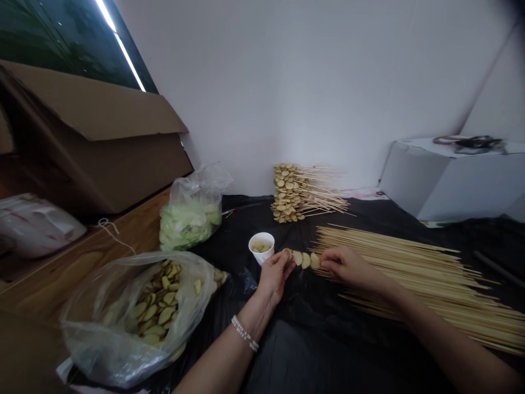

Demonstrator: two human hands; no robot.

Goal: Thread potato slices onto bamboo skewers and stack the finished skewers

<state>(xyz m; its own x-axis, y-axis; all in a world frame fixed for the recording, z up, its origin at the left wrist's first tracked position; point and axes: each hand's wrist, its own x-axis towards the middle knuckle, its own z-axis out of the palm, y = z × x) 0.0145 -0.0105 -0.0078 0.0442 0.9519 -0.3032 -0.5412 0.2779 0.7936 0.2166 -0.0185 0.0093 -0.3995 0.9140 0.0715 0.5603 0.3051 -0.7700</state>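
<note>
- L hand (275, 273): fingers pinched narrow on L end of row of slices (305, 260), w/ thumb up front, prob. to steady the end slice.
- R hand (346, 265): fingertips closed at R end of same row, prob. gripping a stick; fingers hide it, can't tell for sure.
- Row sits btwn hands, roughly level, slices flat-on to cam, presumably so they line up.
- White cup (256, 259) w/ slices in it: just beyond L hand, prob. for a short reach.
- Open clear bag (92, 342) of slices: L side, mouth spread, likely for easy access.
- Loose sticks (410, 262): under/beside R forearm, roughly parallel, handy for R side.
- Stack of filled skewers (287, 191): by wall, slice ends L, bare ends R, prob. out of the way.
- Black sheet (295, 355) underneath, maybe to keep surface clean.
</note>
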